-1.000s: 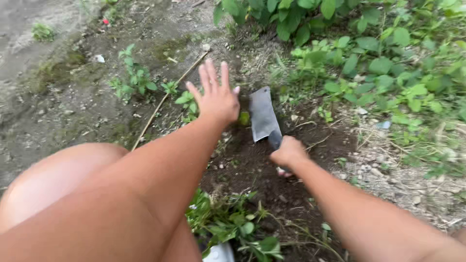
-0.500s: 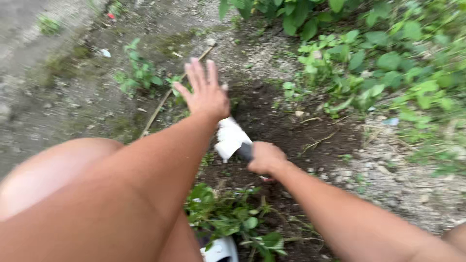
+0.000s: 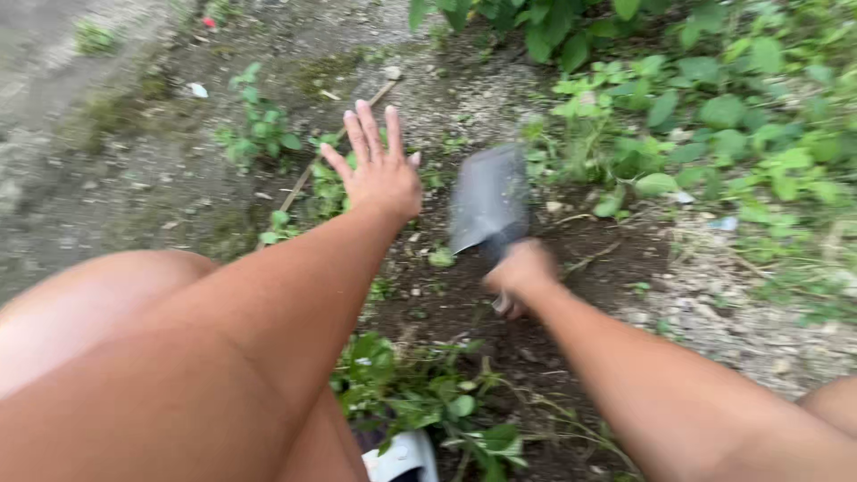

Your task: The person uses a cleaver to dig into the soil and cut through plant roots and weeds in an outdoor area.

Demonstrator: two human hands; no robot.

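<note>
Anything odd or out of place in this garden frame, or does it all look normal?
One thing stands out: the right hand grips a broad cleaver, a kitchen-style blade, over bare dark soil. The left hand is spread open close beside the blade. Small litter scraps lie on the ground farther off.

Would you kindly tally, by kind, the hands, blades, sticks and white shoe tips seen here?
Hands: 2, left hand and right hand
Blades: 1, cleaver
Sticks: 1, thin stick
White shoe tips: 1, shoe tip
Total: 5

cleaver blade point(image 3: 486, 198) swung back up, right hand point(image 3: 520, 272) shifted rightward, now blurred
</note>
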